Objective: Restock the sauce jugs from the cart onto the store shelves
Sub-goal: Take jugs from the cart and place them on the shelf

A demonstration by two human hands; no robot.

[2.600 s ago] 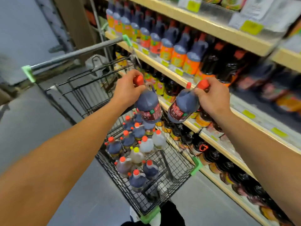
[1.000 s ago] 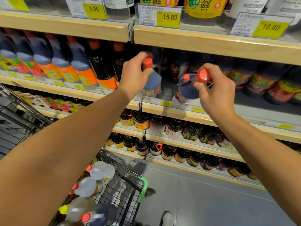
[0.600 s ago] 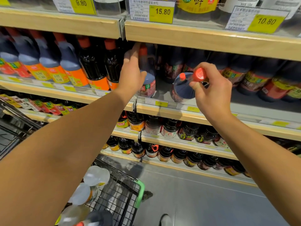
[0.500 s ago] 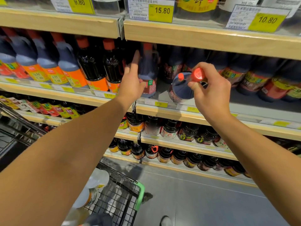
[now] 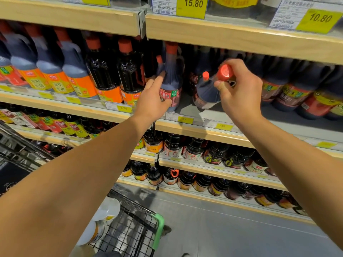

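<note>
Near the centre of the frame, the left hand (image 5: 152, 101) lay with its fingers (image 5: 159, 81) spread flat against an upright sauce jug (image 5: 171, 78) standing on the middle shelf (image 5: 196, 129), touching it without gripping. Just right of it, the right hand (image 5: 239, 91) had its fingers pinched around the red-capped neck of a second jug (image 5: 207, 91), which leaned tilted with its base on the same shelf. At the lower left, pale bottles (image 5: 104, 217) lay in the cart (image 5: 157, 230).

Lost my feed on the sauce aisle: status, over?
Left hand open, steadying upright jug on shelf. Right hand grips tilted jug by its red cap. Gap between jugs clear.
</note>
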